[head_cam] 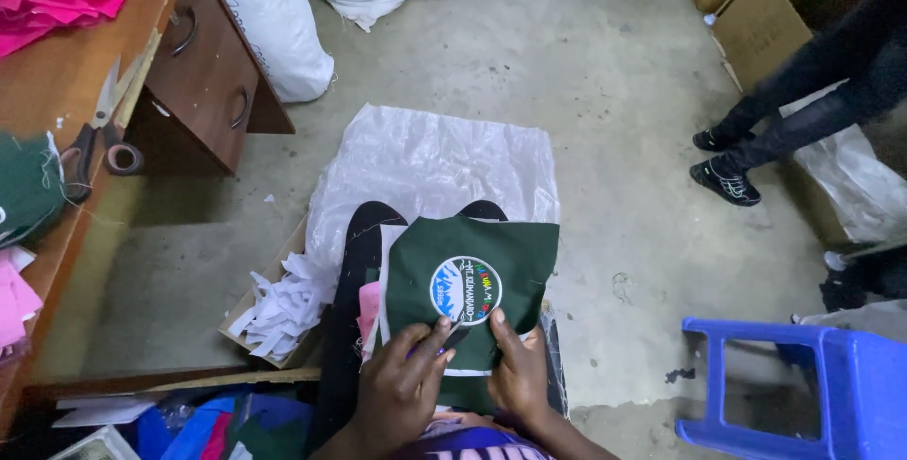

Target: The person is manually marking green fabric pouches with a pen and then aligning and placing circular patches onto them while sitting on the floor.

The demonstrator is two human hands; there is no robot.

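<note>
A dark green fabric piece (491, 252) with a round embroidered badge (465, 290) lies across my lap. My left hand (402, 384) rests on its lower left edge and grips a small dark cutting tool (452, 337) whose tip points at the badge's lower rim. My right hand (518, 370) pinches the fabric's lower edge just right of the tool. White and pink fabric layers (370, 314) show under the green piece at its left side.
A wooden desk (66, 73) with drawers stands at left, with scissors (90, 134), a tape roll and pink cloth on it. A white woven sack (425, 162) covers the floor ahead. White scraps fill a cardboard box (279, 304). Blue plastic stool (803, 384) at right; another person's legs (794, 110) upper right.
</note>
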